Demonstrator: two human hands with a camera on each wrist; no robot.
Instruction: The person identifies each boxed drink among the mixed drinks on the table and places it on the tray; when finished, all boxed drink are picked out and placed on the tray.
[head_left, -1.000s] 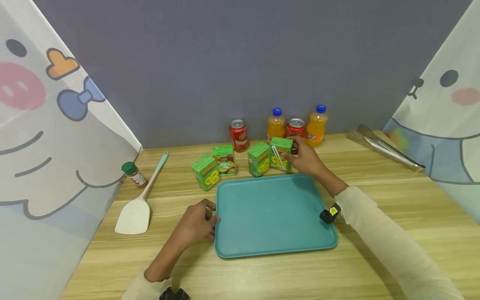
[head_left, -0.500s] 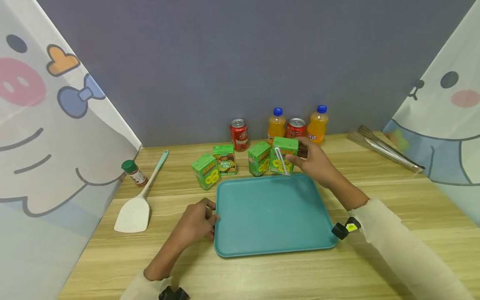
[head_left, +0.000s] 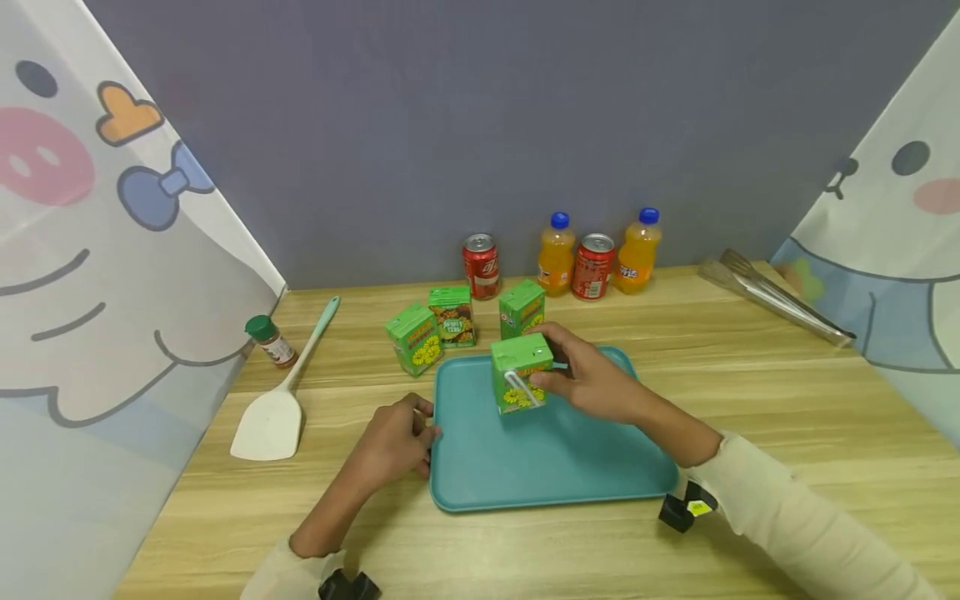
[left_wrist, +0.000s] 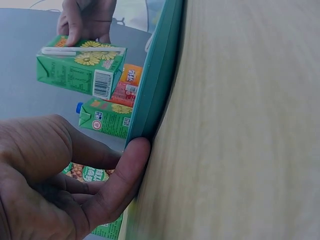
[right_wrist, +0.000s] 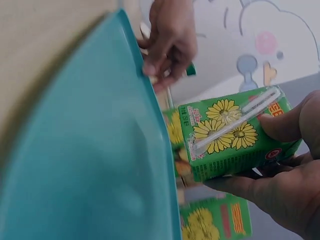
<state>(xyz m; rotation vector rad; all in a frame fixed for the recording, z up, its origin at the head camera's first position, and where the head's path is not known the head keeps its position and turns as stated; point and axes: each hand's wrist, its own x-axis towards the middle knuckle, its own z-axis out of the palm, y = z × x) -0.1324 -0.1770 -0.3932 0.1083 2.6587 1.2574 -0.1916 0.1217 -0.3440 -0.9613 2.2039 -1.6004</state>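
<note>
My right hand (head_left: 596,383) holds a green juice carton (head_left: 519,385) with a white straw on its front, thumb on the straw side and fingers behind. The carton is upright above the teal tray (head_left: 555,467), toward its back left, and the right wrist view shows it apart from the tray's surface. At the tray's left edge, my left hand (head_left: 393,442) grips the rim with thumb and curled fingers. Behind the tray stand more green cartons: one (head_left: 521,308) in the middle, another (head_left: 416,340) to the left, and a third with a brown picture (head_left: 452,318) beside it.
Along the back wall stand a red can (head_left: 482,268), an orange drink bottle (head_left: 556,258), a second can (head_left: 593,271) and a second bottle (head_left: 637,254). White spatula (head_left: 270,425) and green-capped spice jar (head_left: 272,342) lie at left, metal tongs (head_left: 783,302) at right.
My right hand has lifted the straw-fronted carton from the back row and carried it left and nearer, over the tray. My left hand has stayed at the tray's edge.
</note>
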